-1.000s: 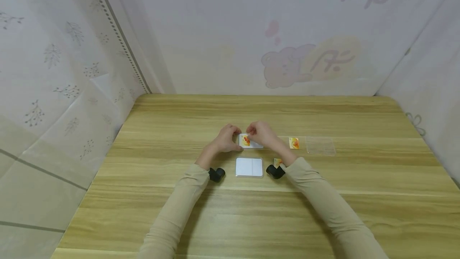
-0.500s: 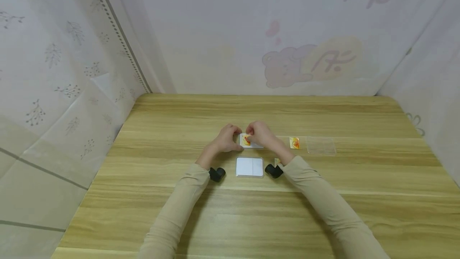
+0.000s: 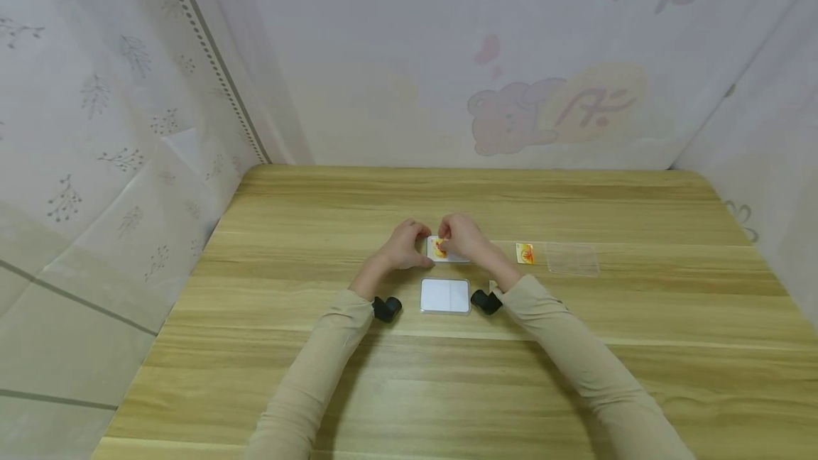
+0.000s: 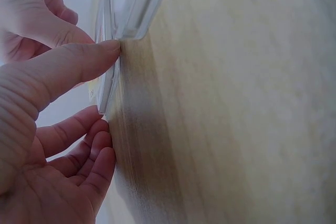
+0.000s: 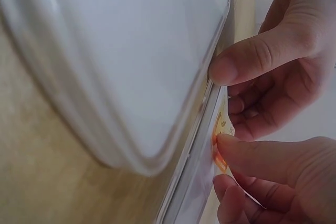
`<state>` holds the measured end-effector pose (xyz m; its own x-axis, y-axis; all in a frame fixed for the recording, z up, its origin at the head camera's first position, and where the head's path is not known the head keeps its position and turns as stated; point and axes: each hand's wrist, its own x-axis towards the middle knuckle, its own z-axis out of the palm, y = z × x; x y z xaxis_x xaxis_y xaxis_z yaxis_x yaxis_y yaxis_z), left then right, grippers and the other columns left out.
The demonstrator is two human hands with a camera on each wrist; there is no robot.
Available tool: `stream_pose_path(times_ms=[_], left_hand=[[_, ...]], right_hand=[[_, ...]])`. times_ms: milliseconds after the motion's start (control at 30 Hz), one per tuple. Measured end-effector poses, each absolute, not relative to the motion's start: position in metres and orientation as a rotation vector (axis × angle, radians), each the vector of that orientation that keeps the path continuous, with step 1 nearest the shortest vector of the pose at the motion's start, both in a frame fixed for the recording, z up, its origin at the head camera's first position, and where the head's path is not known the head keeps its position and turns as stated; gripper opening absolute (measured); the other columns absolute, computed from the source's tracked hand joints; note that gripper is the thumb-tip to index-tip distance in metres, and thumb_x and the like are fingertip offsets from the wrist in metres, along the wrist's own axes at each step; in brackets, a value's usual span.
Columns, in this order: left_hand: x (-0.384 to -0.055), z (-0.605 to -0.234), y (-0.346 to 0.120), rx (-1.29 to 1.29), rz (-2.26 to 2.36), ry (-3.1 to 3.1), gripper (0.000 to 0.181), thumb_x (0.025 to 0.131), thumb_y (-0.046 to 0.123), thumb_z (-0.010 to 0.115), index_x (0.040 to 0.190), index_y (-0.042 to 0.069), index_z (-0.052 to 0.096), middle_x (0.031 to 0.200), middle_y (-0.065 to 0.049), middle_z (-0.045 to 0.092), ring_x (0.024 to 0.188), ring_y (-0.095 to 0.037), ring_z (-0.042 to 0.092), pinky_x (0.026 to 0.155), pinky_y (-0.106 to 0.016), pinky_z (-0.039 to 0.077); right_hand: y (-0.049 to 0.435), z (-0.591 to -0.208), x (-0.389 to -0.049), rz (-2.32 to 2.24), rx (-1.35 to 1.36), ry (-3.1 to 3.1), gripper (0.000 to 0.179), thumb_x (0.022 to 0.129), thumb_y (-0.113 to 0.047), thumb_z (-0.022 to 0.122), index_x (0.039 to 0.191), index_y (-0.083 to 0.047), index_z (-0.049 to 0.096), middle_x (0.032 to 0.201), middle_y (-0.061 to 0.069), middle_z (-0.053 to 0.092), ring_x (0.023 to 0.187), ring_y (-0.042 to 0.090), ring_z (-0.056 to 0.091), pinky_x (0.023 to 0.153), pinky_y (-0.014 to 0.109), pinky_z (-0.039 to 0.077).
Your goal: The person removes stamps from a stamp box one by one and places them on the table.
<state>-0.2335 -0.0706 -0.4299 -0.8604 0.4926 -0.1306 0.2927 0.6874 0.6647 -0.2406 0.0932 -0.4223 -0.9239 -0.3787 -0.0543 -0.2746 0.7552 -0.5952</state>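
In the head view my left hand (image 3: 402, 247) holds the left end of the farther shallow clear case (image 3: 457, 258), which has a white inside. Its thumb (image 4: 92, 61) presses the near edge and its fingertips meet the far edge. My right hand (image 3: 465, 236) pinches a small yellow-orange picture card (image 5: 223, 123) between thumb and fingers, over the left part of that case. The right fingers cover some of the card's picture. Nearer to me lies a second clear case (image 3: 444, 297), white inside with one dividing line.
To the right on the wooden table (image 3: 409, 389) lie another yellow picture card (image 3: 525, 254) and a clear flat plastic cover (image 3: 572, 260). A third card (image 3: 492, 285) shows slightly beside the right wrist. Black wrist cameras (image 3: 386, 309) hang near the second case; patterned cloth (image 3: 383, 55) stands behind.
Both hands stay at the farther case with almost no movement. The right wrist has shifted very slightly left, covering more of the card beside it.
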Motion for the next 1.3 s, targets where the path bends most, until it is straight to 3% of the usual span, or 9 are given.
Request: stream_pose_path(times_ms=[400,933,1300], left_hand=[[-0.2341,-0.4312,-0.0715,0.628,0.963,2.609,0.057,0.073,0.012,0.079,0.120,-0.007,0.053,0.119,-0.018,0.050,0.114,-0.030,0.045,0.101,-0.038,0.035],[-0.2343,-0.4311,-0.0705,0.611,0.973,2.596,0.057,0.073,0.010,0.079,0.120,-0.007,0.053,0.120,-0.018,0.050,0.114,-0.029,0.045,0.101,-0.037,0.035],[-0.2330,-0.4298,-0.0701,0.606,0.972,2.600,0.054,0.072,0.009,0.079,0.118,-0.006,0.054,0.119,-0.017,0.050,0.113,-0.029,0.045,0.101,-0.038,0.036]], right_hand=[[0.0914,-0.4214,-0.2410,-0.961,-0.482,2.755,0.014,0.074,0.006,0.072,0.082,0.003,0.061,0.069,0.008,0.056,0.064,0.016,0.049,0.057,0.022,0.039],[0.0933,-0.4235,-0.2423,-0.984,-0.459,2.795,0.005,0.079,0.006,0.062,0.076,0.002,0.063,0.072,0.009,0.061,0.067,0.018,0.054,0.059,0.024,0.043],[0.1003,-0.4243,-0.2425,-1.100,-0.451,2.749,0.006,0.083,0.004,0.060,0.081,0.006,0.065,0.076,0.013,0.063,0.073,0.022,0.057,0.065,0.027,0.047]])
